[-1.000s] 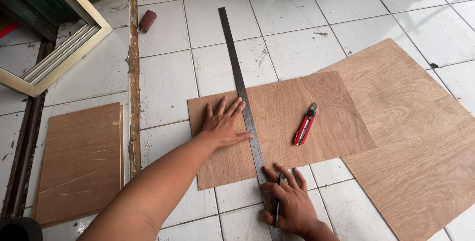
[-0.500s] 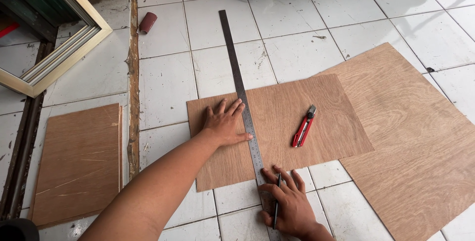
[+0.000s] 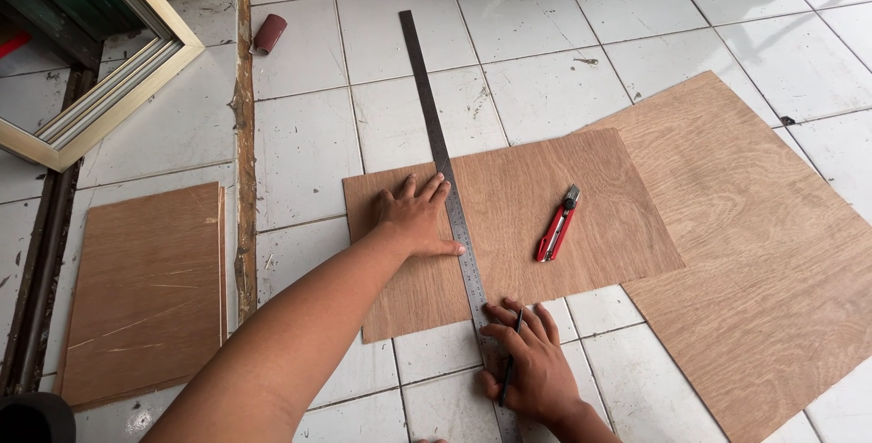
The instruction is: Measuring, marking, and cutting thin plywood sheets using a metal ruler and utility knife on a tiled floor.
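- White tiled floor carries everything; a big sheet of light brown plywood lies on our right, partly under the smaller board.
- Smaller rectangular brown plywood board sits mid-floor; this is the piece we work on.
- Another brown plywood panel lies apart on the left, beside a long wooden strip; a pale framed window piece rests in the top left corner.
- Long grey steel ruler runs across the small board from far to near, overhanging both edges.
- Our left hand is flat, fingers spread, pressing on the board with the thumb against the ruler's left edge.
- Our right hand rests at the near end of the ruler, on the tile just off the board, fingers loosely closed, pinching a thin dark pencil whose tip points up toward the ruler edge.
- Judgement: for a true line, keep the left hand's weight firm so the ruler cannot pivot, and run the tip tight along the edge.
- Red utility knife lies untouched on the board, right of the ruler.
- Small reddish roll sits far off, top left.
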